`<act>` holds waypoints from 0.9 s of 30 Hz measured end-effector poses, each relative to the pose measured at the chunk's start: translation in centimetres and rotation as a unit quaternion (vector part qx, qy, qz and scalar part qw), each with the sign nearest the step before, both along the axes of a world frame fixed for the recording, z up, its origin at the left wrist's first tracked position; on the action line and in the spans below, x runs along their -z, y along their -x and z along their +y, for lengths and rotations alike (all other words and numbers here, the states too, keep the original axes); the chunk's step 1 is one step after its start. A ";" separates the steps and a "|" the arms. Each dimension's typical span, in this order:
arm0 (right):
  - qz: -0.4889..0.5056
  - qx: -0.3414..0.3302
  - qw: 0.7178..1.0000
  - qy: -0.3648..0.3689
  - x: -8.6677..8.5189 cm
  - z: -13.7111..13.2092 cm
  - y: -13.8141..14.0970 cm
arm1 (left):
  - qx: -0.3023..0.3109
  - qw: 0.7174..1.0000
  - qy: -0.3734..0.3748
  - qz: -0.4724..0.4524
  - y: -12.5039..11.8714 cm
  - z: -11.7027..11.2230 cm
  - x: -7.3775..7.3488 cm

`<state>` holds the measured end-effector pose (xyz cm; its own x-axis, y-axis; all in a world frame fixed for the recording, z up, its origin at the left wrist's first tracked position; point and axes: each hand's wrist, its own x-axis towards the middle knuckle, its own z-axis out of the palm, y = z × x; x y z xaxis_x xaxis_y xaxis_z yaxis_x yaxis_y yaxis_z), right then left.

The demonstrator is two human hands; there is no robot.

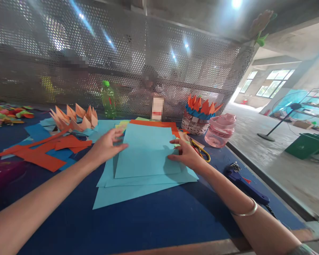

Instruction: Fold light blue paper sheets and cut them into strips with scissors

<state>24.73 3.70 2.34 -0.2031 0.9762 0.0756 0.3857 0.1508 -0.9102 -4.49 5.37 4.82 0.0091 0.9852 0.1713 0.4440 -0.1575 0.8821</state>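
Note:
Several light-blue paper sheets [146, 152] lie in a loose stack in front of me, with their edges out of line. An orange sheet [156, 123] shows beneath their far edge. At the stack's left edge is my left hand [108, 143], fingers apart, the thumb reaching over the top sheet's edge. My right hand [186, 152] is over the right side, its fingers spread and curved and casting a shadow on the paper. Whether the fingertips touch the sheet I cannot tell. Both hands look open. Scissors with yellow handles [202, 150] lie partly hidden behind my right hand.
Orange and blue paper scraps [48, 152] and a ring of folded peach paper points [76, 118] lie left. A green bottle [108, 99], a decorated paper basket [195, 118] and a pink bottle [220, 130] stand behind. A blue glue gun [246, 184] lies right, near the table edge.

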 end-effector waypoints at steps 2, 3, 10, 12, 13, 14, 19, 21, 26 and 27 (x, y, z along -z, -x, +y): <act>-0.022 -0.014 1.000 0.013 0.0 -0.1 -0.1 | 0.001 0.981 -0.154 0.115 -0.5 -0.6 0.3; -0.028 -0.022 0.999 0.022 0.1 -0.1 -0.1 | 0.041 0.967 -0.199 0.152 -0.9 -1.1 0.5; 0.004 -0.044 0.996 0.079 0.4 -0.2 0.2 | 0.383 0.884 -0.119 0.241 -4.4 -4.4 3.9; 0.001 -0.030 0.995 0.093 0.2 -0.3 0.4 | 0.405 0.874 -0.105 0.249 -4.6 -4.4 4.8; -0.008 -0.024 0.995 0.099 0.1 -0.4 0.6 | 0.408 0.871 -0.102 0.254 -4.6 -4.4 5.1; -0.021 -0.020 0.994 0.102 0.0 -0.5 0.6 | 0.408 0.869 -0.099 0.262 -4.6 -4.2 5.2; -0.087 -0.028 0.990 0.110 -0.4 -1.1 0.9 | 0.416 0.859 -0.096 0.285 -4.4 -3.9 5.2; -0.097 -0.031 0.988 0.113 -0.6 -1.3 0.9 | 0.420 0.855 -0.098 0.288 -4.5 -3.9 5.1; -0.122 -0.036 0.985 0.118 -1.3 -1.9 1.3 | 0.428 0.852 -0.109 0.283 -4.7 -3.9 5.0; -0.127 -0.039 0.984 0.117 -1.5 -1.9 1.3 | 0.429 0.850 -0.111 0.285 -4.7 -3.9 5.1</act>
<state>23.46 1.76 3.79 -0.2613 0.9418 -0.2117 0.6006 -0.0131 -0.7995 0.19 1.48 -0.23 0.8521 0.5174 0.0785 0.4266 -0.7736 0.4685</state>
